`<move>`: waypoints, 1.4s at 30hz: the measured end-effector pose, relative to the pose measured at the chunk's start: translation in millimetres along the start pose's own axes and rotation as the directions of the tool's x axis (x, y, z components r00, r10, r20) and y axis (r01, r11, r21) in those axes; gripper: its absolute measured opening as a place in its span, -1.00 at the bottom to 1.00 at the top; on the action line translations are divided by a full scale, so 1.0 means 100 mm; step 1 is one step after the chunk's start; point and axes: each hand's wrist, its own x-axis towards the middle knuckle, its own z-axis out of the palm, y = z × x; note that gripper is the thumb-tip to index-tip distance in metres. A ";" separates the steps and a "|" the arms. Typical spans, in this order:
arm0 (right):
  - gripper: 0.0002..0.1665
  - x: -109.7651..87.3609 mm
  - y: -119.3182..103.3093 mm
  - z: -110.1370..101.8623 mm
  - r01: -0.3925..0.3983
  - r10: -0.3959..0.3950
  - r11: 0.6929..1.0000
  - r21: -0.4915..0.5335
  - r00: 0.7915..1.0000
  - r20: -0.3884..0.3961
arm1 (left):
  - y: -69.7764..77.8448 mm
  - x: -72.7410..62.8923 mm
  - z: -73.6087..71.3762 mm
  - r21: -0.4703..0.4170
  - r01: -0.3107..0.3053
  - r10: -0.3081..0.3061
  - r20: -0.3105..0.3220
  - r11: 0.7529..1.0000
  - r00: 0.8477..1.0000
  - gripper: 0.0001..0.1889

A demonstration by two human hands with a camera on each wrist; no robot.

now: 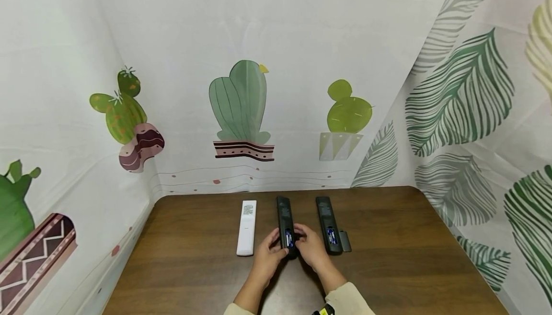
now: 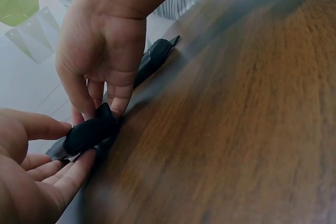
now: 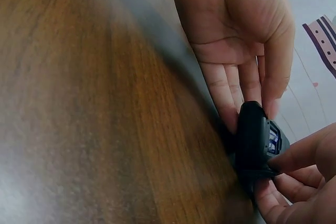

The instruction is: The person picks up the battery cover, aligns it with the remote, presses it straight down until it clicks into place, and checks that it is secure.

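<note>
A black remote control (image 1: 284, 219) lies back up in the middle, with blue batteries (image 1: 289, 239) in its uncovered compartment. My left hand (image 1: 268, 256) grips its near end from the left, thumb on one edge and fingers on the other. On the opposite side, my right hand (image 1: 311, 248) pinches a thin dark battery cover (image 3: 257, 173) close against the remote's edge. In the left wrist view this cover (image 2: 106, 112) stands tilted beside the remote (image 2: 86, 136). The right fingertips are partly hidden there.
To the left lies a white remote (image 1: 247, 228). A second black remote (image 1: 328, 224) with batteries showing lies at the right, and a loose dark cover (image 1: 345, 241) sits beside it. The brown wooden table (image 1: 194, 267) meets a cactus-print cloth (image 1: 293, 65) behind.
</note>
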 end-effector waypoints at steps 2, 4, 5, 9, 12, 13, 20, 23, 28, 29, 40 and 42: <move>-0.42 -0.01 -0.01 0.00 0.007 -0.007 1.000 0.006 1.000 -0.009 | -0.01 0.00 0.00 -0.009 0.005 -0.004 0.006 1.000 1.000 -0.23; -0.42 -0.01 -0.01 0.00 0.007 -0.007 1.000 0.010 1.000 -0.020 | -0.01 0.01 0.00 -0.017 0.011 -0.011 0.007 1.000 1.000 -0.23; -0.42 -0.02 -0.01 0.00 0.006 -0.006 1.000 0.010 1.000 -0.025 | -0.01 0.01 0.00 -0.021 0.015 -0.015 0.008 1.000 1.000 -0.22; -0.42 -0.03 0.00 -0.01 0.002 -0.001 1.000 0.020 0.999 -0.042 | -0.02 0.01 0.00 -0.028 0.023 -0.023 0.007 0.999 1.000 -0.21; -0.42 -0.04 0.01 -0.01 0.010 -0.008 0.999 0.032 0.999 -0.050 | -0.01 0.01 0.01 -0.028 0.019 -0.019 0.007 0.999 1.000 -0.21; -0.43 -0.04 0.00 -0.01 0.010 -0.008 0.999 0.037 0.999 -0.054 | -0.01 0.01 0.01 -0.028 0.018 -0.017 0.010 0.999 1.000 -0.20; -0.45 -0.05 0.00 0.00 0.035 -0.030 0.997 0.072 0.997 -0.074 | -0.01 0.02 -0.01 -0.041 0.032 -0.030 0.035 0.999 0.999 -0.17; -0.46 -0.06 -0.01 0.00 0.051 -0.043 0.994 0.099 0.996 -0.081 | -0.01 0.01 -0.02 -0.042 0.038 -0.037 0.039 0.998 0.999 -0.17; -0.47 -0.07 0.00 0.00 0.050 -0.039 0.992 0.115 0.995 -0.092 | -0.01 0.01 -0.02 -0.050 0.032 -0.030 0.045 0.998 0.999 -0.18; -0.47 -0.07 0.00 0.00 0.048 -0.037 0.992 0.116 0.995 -0.094 | -0.02 0.01 -0.02 -0.054 0.034 -0.031 0.045 0.998 0.998 -0.18; -0.46 -0.09 0.05 0.02 0.037 -0.022 0.991 0.132 0.994 -0.111 | -0.06 0.00 0.01 -0.099 0.029 -0.025 0.042 0.995 0.999 -0.15; -0.46 -0.08 0.05 0.02 0.030 -0.013 0.990 0.138 0.993 -0.118 | -0.05 0.00 0.01 -0.109 0.032 -0.028 0.041 0.994 0.999 -0.14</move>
